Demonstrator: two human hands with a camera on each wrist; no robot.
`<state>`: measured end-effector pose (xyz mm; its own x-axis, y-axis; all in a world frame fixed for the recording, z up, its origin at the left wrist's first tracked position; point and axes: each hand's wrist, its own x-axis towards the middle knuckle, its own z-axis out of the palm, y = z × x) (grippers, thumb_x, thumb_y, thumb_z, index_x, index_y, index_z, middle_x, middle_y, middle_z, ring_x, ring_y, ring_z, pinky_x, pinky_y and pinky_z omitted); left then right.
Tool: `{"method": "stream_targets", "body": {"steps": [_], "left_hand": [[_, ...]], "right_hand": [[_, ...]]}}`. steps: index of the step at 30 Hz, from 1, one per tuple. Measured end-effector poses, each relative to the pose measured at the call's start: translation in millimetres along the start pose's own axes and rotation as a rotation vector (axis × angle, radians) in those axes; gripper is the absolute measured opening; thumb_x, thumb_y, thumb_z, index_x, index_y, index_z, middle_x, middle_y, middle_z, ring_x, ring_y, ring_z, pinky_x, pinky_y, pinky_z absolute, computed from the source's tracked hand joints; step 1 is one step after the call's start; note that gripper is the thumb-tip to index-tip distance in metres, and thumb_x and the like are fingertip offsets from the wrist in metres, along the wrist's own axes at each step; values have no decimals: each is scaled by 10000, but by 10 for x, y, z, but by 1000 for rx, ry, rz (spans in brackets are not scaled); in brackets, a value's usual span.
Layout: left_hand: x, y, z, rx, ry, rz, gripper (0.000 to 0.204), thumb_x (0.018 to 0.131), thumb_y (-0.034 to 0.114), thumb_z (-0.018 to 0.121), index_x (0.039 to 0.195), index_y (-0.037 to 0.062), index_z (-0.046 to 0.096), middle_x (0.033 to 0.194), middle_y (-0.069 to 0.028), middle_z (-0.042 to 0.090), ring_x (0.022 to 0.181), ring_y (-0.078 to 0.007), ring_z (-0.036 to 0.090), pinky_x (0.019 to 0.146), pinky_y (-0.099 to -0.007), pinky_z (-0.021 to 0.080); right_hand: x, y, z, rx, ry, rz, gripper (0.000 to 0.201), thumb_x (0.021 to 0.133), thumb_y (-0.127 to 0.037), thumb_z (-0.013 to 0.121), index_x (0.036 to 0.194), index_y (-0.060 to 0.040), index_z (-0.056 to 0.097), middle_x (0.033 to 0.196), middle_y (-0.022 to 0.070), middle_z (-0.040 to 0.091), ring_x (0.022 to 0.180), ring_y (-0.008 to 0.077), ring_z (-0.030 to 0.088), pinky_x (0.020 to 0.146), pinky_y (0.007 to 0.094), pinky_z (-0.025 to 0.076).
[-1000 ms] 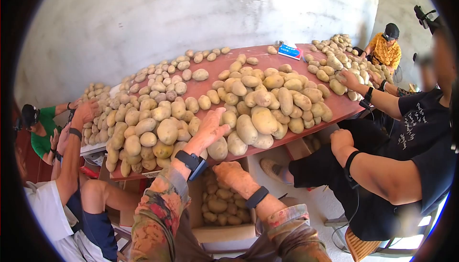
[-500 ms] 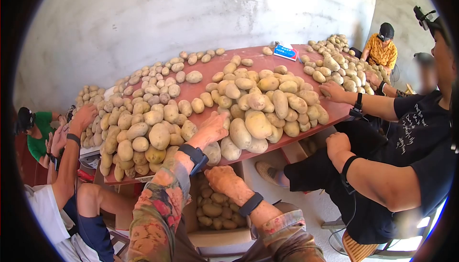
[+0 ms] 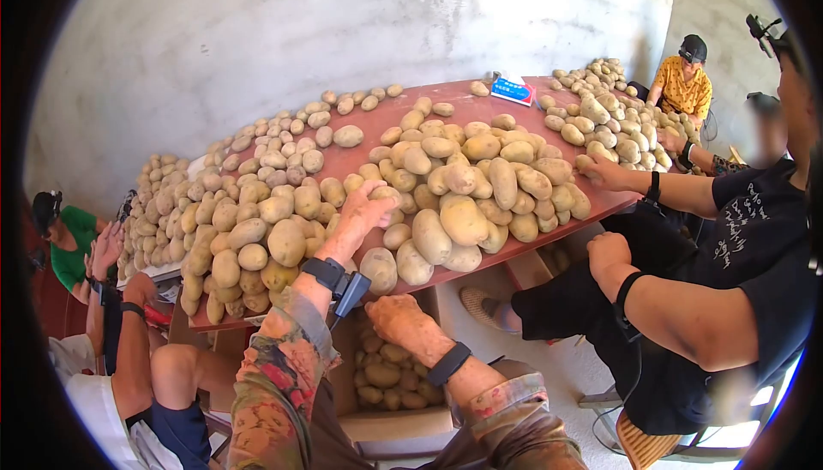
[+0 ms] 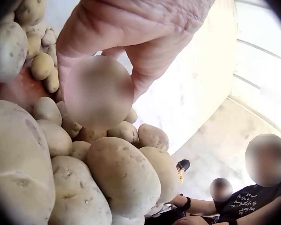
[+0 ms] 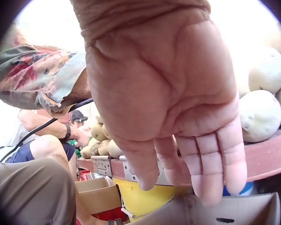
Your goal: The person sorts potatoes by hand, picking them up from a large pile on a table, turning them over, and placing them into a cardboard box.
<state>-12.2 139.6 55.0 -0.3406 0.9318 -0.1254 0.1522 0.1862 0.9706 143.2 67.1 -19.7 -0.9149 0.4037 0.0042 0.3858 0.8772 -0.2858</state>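
My left hand (image 3: 364,214) is over the near part of the table, between two heaps of potatoes. In the left wrist view its thumb and fingers grip a roundish potato (image 4: 98,93), which shows blurred. Just below the held potato lies the central heap of potatoes (image 4: 124,173), large ones nearest. My right hand (image 3: 405,322) hangs at the table's near edge, above a cardboard box (image 3: 403,423) with potatoes inside. Its palm faces the right wrist camera, fingers straight and holding nothing.
Potatoes (image 3: 249,234) cover the left of the red table (image 3: 394,135); another heap (image 3: 613,123) lies far right. A tissue box (image 3: 513,90) stands at the back. People sit on both sides; the right neighbour's hand (image 3: 604,172) touches the table. A yellow bucket (image 5: 143,197) stands below.
My left hand reached down between the heaps, took hold of a potato and lifted it slightly. My right hand stayed by the edge. The left neighbour's arm dropped from the potatoes.
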Motion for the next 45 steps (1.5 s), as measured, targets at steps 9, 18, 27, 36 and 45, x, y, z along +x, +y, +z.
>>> {"method": "stream_targets", "body": {"steps": [9, 18, 27, 36, 45], "left_hand": [[-25, 160, 115, 149, 44, 242, 603, 772, 248, 774, 1295, 54, 546, 1009, -132, 655, 858, -240, 640, 760, -349, 541], [-121, 298, 532, 630, 140, 294, 564, 731, 224, 754, 1254, 118, 570, 1186, -247, 505, 1111, -403, 552, 949, -431, 471], [-60, 197, 544, 571, 55, 325, 571, 760, 247, 744, 1272, 77, 556, 1239, -268, 507, 1161, -419, 531, 996, -439, 444], [75, 49, 441, 512, 61, 364, 564, 815, 266, 691, 1315, 42, 558, 1157, -235, 643, 1126, -369, 599, 978, -437, 466], [213, -84, 343, 420, 2, 276, 613, 814, 252, 707, 1367, 66, 519, 1164, -217, 620, 1057, -307, 614, 873, -394, 507]], "right_hand": [[32, -19, 81, 13, 96, -61, 103, 847, -98, 590, 899, -44, 661, 810, 142, 708, 785, 316, 711, 667, 430, 561], [117, -29, 145, 33, 73, -47, 143, 825, -72, 616, 956, -34, 661, 864, 153, 706, 823, 322, 705, 671, 437, 561], [127, -41, 139, 34, 51, -29, 165, 861, -124, 610, 984, -57, 698, 963, 145, 724, 913, 301, 708, 734, 428, 564], [3, -168, -96, -58, -7, -32, 154, 859, -127, 614, 941, -81, 736, 931, 121, 739, 906, 273, 723, 728, 401, 569], [89, -92, 137, 14, 74, -22, 159, 809, -104, 666, 957, -74, 718, 907, 124, 732, 877, 281, 721, 694, 411, 570]]}}
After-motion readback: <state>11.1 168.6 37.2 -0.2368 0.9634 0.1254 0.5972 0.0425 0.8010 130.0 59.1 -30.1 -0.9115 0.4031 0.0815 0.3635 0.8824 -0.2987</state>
